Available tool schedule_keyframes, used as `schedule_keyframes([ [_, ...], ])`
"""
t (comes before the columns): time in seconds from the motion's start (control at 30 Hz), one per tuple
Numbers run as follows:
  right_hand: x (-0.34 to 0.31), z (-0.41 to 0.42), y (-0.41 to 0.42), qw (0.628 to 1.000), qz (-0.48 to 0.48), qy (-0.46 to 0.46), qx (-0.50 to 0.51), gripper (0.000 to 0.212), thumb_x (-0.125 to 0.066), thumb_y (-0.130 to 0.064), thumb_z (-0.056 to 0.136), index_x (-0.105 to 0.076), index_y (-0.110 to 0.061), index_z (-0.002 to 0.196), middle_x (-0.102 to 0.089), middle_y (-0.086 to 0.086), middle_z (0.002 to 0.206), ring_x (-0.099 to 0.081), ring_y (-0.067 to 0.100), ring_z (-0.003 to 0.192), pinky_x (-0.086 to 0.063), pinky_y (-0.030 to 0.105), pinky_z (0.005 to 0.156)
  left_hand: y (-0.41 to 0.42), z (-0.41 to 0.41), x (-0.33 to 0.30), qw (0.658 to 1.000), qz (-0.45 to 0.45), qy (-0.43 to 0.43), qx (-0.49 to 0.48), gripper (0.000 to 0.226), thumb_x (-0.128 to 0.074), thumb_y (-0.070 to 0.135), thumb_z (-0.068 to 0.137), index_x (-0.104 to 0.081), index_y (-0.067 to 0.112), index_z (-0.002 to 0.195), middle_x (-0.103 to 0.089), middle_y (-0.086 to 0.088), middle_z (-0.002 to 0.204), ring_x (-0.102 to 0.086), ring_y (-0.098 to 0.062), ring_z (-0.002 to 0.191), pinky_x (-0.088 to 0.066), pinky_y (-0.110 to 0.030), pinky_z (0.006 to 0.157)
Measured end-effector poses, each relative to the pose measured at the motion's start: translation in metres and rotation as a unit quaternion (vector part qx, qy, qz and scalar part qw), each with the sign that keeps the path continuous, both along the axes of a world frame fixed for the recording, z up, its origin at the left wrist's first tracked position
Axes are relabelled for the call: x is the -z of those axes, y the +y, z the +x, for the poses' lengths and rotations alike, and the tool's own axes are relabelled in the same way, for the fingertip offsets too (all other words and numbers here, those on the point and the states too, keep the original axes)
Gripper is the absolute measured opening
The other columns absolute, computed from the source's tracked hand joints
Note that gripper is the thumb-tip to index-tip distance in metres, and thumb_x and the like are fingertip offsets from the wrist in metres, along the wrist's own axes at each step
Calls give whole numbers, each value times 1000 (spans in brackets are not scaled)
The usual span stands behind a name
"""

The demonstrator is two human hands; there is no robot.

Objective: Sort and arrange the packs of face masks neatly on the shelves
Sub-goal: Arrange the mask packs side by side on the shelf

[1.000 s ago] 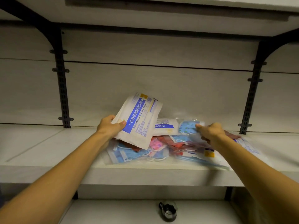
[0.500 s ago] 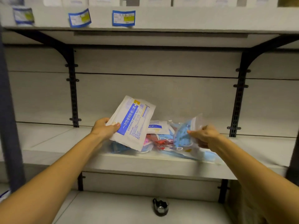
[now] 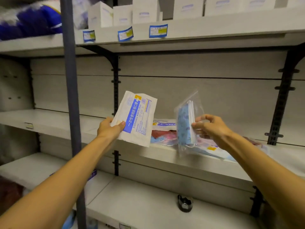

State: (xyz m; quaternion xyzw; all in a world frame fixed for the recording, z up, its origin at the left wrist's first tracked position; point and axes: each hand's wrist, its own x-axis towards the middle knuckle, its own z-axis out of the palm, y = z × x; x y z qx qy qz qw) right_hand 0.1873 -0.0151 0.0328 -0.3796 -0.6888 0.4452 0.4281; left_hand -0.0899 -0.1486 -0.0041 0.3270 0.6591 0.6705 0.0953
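Both raised, left hand gripping white pack, right hand pinching blue pack

Left hand: grips a white pack with a blue label, tilted, above the shelf edge.
Right hand: pinches a clear bag of blue masks, held upright.
Shelf: loose mask packs piled between the hands.

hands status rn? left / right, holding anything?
Left hand: closed on the white disposable medical mask pack, lifted off the shelf.
Right hand: pinching the clear bag of blue masks, also lifted.
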Motion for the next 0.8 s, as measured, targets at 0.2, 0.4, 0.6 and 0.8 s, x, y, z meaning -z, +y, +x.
schedule_keyframes([
  [0.2,-5,-70,-26,998,39,-46,-22,12,-67,-2,85,-59,-10,89,-62,11,82,-58,16,62,-47,22,50,-50,-54,1,998,36,-14,-46,25,-66,26,89,-53,14,107,-62,-5,105,-63,-18,90,-50,-28,70],
  [0.4,-10,-164,-60,996,61,-38,-51,12,-66,-2,86,-58,-12,84,-58,7,80,-56,20,72,-43,24,51,-111,-133,1,996,60,-4,-66,29,-67,24,88,-53,11,110,-62,-4,106,-62,-17,91,-48,-22,65],
  [0.6,-12,-263,-106,992,91,-14,-85,12,-67,-5,86,-58,-12,83,-60,7,83,-56,18,71,-41,23,55,-179,-224,4,993,70,-15,-90,29,-68,24,87,-56,13,111,-64,-5,109,-63,-13,86,-50,-27,71],
  [0.8,-9,-364,-158,985,99,10,-140,9,-65,-7,89,-57,-10,87,-60,3,87,-58,12,75,-46,22,58,-249,-298,18,987,39,-10,-155,33,-65,24,89,-54,8,115,-60,-5,105,-58,-10,74,-48,-27,56],
])
